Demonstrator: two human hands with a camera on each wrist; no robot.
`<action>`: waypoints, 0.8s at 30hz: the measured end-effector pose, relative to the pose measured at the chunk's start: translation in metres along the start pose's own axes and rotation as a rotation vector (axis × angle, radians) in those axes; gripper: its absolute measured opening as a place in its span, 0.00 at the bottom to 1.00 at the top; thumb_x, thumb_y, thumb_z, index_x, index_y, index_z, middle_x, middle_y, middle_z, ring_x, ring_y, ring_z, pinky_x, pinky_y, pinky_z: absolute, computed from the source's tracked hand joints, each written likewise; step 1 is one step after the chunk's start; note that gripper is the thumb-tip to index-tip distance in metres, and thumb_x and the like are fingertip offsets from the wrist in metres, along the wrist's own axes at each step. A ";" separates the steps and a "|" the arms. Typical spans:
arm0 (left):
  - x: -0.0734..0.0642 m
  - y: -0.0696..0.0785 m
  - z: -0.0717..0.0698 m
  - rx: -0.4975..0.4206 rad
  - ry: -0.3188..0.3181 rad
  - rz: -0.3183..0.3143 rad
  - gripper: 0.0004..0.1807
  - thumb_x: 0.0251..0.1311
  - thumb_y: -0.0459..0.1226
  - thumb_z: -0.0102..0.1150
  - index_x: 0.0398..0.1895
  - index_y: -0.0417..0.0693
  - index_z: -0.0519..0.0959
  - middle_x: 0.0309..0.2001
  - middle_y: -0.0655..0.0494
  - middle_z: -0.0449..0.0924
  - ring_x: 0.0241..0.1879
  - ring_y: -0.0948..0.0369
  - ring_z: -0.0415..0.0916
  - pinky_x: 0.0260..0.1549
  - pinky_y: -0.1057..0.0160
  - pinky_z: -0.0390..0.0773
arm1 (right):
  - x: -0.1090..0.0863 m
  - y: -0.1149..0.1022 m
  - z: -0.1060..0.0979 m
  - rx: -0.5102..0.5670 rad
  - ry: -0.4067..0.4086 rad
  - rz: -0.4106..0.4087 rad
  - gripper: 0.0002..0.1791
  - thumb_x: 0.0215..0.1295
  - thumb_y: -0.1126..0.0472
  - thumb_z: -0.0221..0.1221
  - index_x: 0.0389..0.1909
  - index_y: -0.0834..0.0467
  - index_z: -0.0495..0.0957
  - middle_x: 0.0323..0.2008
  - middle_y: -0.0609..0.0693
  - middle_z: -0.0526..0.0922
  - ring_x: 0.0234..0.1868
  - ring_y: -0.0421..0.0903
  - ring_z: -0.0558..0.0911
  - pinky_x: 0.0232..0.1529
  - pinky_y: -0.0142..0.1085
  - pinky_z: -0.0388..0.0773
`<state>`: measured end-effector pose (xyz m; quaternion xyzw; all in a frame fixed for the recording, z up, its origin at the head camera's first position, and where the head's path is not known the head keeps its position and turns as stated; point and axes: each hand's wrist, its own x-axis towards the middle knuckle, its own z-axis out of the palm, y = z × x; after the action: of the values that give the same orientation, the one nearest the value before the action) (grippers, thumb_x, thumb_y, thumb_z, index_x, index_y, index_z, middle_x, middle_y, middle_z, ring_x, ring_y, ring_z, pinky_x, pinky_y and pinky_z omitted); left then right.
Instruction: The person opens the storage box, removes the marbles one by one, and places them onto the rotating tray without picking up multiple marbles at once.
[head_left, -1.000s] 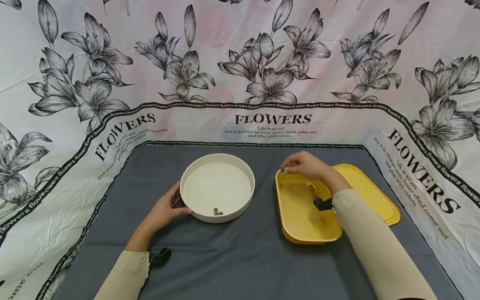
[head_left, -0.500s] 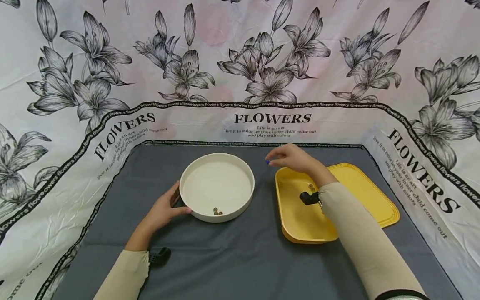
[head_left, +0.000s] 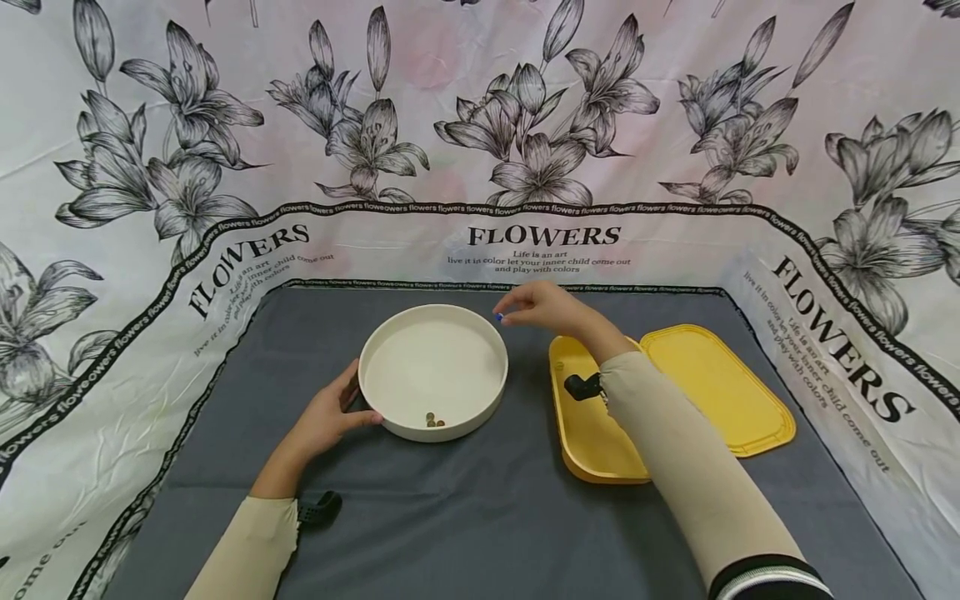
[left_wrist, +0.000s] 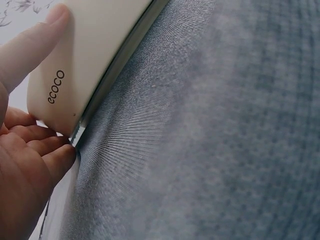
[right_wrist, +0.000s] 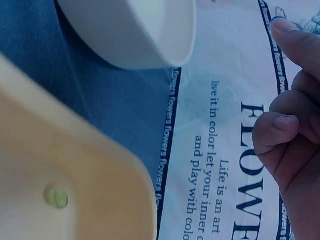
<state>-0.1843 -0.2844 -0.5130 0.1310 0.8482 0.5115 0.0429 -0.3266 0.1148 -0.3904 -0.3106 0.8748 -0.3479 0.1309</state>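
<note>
A round, shallow cream-white dish (head_left: pixel 433 358) stands left of centre on the grey cloth panel (head_left: pixel 450 533), near the panel's far edge. A few small brown pieces (head_left: pixel 431 421) lie together on its floor, close to the near wall. The person's left hand (head_left: pixel 322 421) grips the dish at its left side, thumb on the outer wall and fingers at the lower edge.

To the right stands a deep yellow rectangular box (head_left: pixel 592 425) with rounded corners, its top uncovered. One small, translucent greenish bead (right_wrist: pixel 59 198) sits inside it near a corner; the right sleeve (head_left: pixel 690 450) hides part of the box in the head view. A flat yellow rectangular lid (head_left: pixel 720 392) lies farther right, toward the panel's far right corner.

The right hand (head_left: pixel 543 307) pinches a small blue piece (head_left: pixel 498 317) between thumb and finger, just beside the dish's far right rim.

Bare grey cloth separates dish from box, and a wider stretch runs from both toward the near edge. Only a narrow strip lies between the dish and the far edge.
</note>
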 end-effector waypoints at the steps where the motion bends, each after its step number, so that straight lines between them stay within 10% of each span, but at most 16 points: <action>1: 0.000 0.000 -0.001 0.002 0.000 0.002 0.64 0.54 0.44 0.78 0.84 0.47 0.42 0.83 0.45 0.43 0.81 0.45 0.46 0.77 0.50 0.57 | 0.003 -0.001 0.001 0.002 -0.003 -0.003 0.11 0.70 0.53 0.66 0.51 0.46 0.88 0.51 0.45 0.87 0.45 0.45 0.85 0.51 0.44 0.86; 24: 0.000 -0.001 -0.002 0.032 0.004 -0.018 0.65 0.53 0.46 0.78 0.84 0.45 0.42 0.83 0.42 0.43 0.80 0.43 0.49 0.75 0.49 0.61 | 0.047 -0.015 0.017 -0.040 -0.036 0.014 0.12 0.71 0.54 0.66 0.53 0.48 0.87 0.50 0.44 0.86 0.48 0.45 0.83 0.50 0.43 0.85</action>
<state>-0.1852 -0.2868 -0.5129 0.1229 0.8575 0.4977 0.0440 -0.3483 0.0671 -0.3929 -0.3133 0.8812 -0.3239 0.1428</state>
